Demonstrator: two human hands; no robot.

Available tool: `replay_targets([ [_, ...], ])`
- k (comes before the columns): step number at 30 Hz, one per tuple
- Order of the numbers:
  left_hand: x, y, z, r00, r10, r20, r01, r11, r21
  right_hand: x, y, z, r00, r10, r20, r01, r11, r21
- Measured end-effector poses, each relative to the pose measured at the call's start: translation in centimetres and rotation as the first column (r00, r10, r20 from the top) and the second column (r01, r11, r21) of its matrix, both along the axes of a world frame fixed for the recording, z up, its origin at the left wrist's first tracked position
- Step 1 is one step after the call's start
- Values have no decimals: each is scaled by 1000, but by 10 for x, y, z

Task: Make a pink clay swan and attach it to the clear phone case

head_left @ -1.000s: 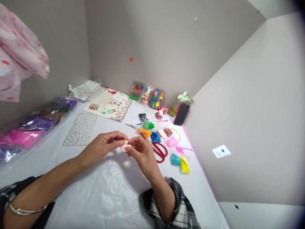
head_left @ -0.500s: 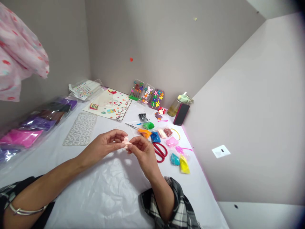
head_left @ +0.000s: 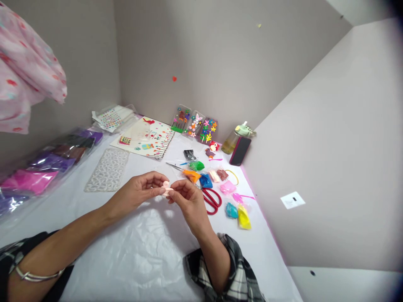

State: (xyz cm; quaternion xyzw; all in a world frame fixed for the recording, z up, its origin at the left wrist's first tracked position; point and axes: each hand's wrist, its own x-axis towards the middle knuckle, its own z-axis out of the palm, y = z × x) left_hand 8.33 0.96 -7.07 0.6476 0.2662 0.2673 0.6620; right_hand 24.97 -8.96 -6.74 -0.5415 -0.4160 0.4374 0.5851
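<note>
While both hands close on it: one small piece of pale pink modelling clay [head_left: 166, 188], held above a white-covered table [head_left: 126, 247]

Grip: narrow. The left hand [head_left: 137, 193] enters from 8 o'clock, the right hand [head_left: 189, 204] from 5 o'clock, and both close on the piece from either side, so that it sits between them, clear of the table surface.

Handling, as judged: clay this soft seems best worked with light, even pressure from the finger pads, nails kept off, and with the piece turned often so that no side flattens.

Outward from the grip:
- 1 o'clock: red-handled scissors [head_left: 211, 200] at about 4 o'clock are the nearest tool, with a slim metal tool [head_left: 174, 166] at 1 o'clock.
- 2 to 4 o'clock: clay packets, among them orange [head_left: 192, 176], blue [head_left: 205, 180], green [head_left: 197, 166], pink [head_left: 227, 187], teal [head_left: 231, 210] and yellow [head_left: 244, 217].
- 9 o'clock: a textured plastic mat [head_left: 107, 170], and beyond it bagged clay packs [head_left: 30, 181].
- 11 o'clock: a printed sheet [head_left: 145, 138].
- 1 o'clock, far edge: three clay-decorated panels [head_left: 194, 123].
- 2 o'clock, far edge: a phone [head_left: 240, 151] against a bottle [head_left: 233, 140].

Hidden or unclear: the fingers cover much of the piece, so its full shape cannot be made out. Which digits touch it is also hard to tell, as is any mark on its hidden side.
</note>
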Motion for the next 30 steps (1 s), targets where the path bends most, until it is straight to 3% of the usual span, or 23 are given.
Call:
replay_targets([
  [6, 0, 1, 0, 1000, 15, 4, -14, 999, -38, 1, -1, 0, 999, 1, 44, -1, 1000, -2],
  [11, 0, 4, -5, 998, 62, 5, -61, 995, -84, 8, 1, -7, 977, -44, 207, 41, 999, 19],
  [16, -7, 15, -11, 971, 237, 38, -226, 956, -185, 18, 2, -16, 822, -184, 539, 178, 982, 64],
  [23, -9, 19, -12, 944, 313, 102, -272, 916, -295, 4, 18, -21, 582, -69, 810, 132, 991, -11],
  [26, -7, 19, -13, 944, 314, 96, -274, 915, -297, -2, 16, -22, 554, -10, 832, 97, 994, -53],
  [30, -7, 19, -14, 948, 310, 75, -282, 924, -259, -1, 10, -23, 591, 23, 806, 52, 996, -66],
])
